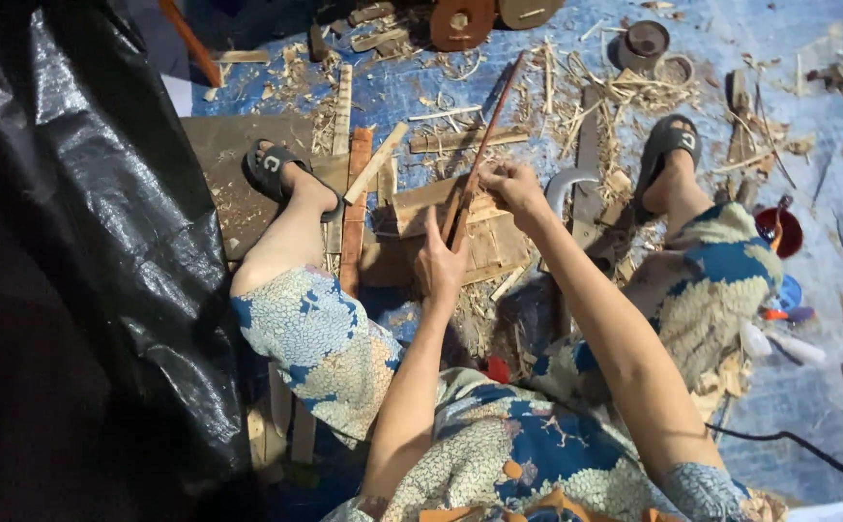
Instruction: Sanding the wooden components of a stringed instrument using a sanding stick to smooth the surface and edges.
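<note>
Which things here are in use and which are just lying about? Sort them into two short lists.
In use:
left hand, fingers around the stick's lower end
right hand, gripping higher up
long thin reddish stick
wooden block under the stick

Lying about:
curved grey blade
round wooden discs
small round pots
red bowl
wood shavings
black plastic sheet
</note>
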